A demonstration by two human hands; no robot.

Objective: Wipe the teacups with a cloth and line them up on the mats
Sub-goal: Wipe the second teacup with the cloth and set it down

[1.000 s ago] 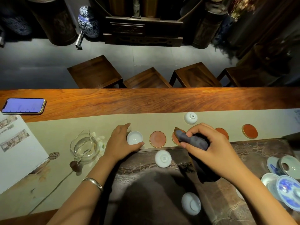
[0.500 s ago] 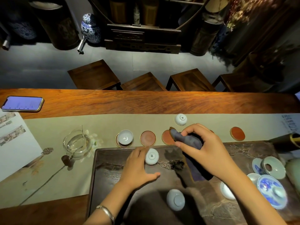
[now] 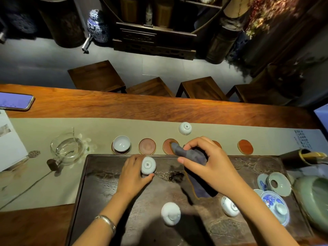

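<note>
- Your left hand (image 3: 134,174) curls round an upturned teacup (image 3: 148,165) at the far left of the dark tea tray (image 3: 99,189), thumb under it, fingers along its left side.
- Your right hand (image 3: 211,164) grips a bunched dark cloth (image 3: 189,153), its tail hanging down onto the tray; the cloth's tip lies over the 3rd mat (image 3: 168,146).
- 1 upright cup (image 3: 121,143) sits on the 1st mat (image 3: 115,151); the 2nd mat (image 3: 147,146) is bare, and another bare mat (image 3: 245,147) lies far right.
- 1 upturned cup (image 3: 185,128) stands on the runner (image 3: 106,128) beyond the mats.
- 2 more upturned cups, 1 (image 3: 170,213) near you and 1 (image 3: 229,205) under your right forearm, rest on the tray.
- A glass pitcher (image 3: 67,148) stands left of the tray, a phone (image 3: 15,101) far left.
</note>
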